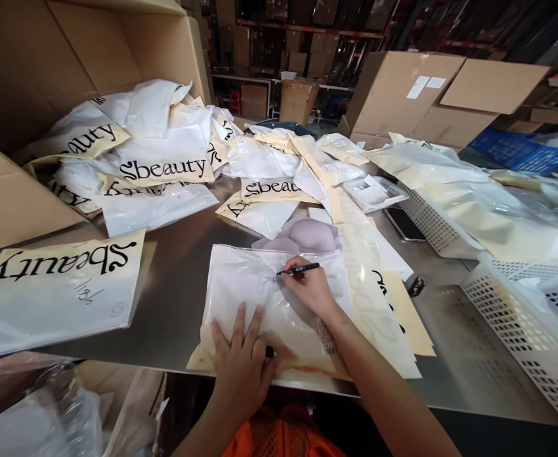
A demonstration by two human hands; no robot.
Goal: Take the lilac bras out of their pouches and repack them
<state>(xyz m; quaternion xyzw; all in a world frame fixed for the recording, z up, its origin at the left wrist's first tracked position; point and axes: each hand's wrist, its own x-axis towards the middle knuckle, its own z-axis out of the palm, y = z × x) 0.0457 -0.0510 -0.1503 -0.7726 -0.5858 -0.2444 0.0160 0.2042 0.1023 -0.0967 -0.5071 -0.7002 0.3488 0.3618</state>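
Observation:
In my right hand (312, 293) is a black marker pen (306, 268), its tip on the upper middle of a white, glossy plastic bag (235, 273). A short dark stroke shows at the tip. My left hand (243, 365) presses on the bag's lower left, several fingers spread. A small black marker cap (270, 351) is tucked between its thumb and forefinger. A barcode label (327, 339) shows on the bag's lower right, partly beside my right forearm. Behind the bag's top edge lies a lilac moulded item (312, 235). To the left rests a "Sbeauty" bag (59, 304) with handwriting on it.
An open cardboard box (26, 197) at the back left spills several bags onto the metal table (174, 285). White perforated baskets (511, 336) stand at the right. A phone (404, 224) lies near them. Large cartons (412, 95) and a blue crate (511, 150) are farther back.

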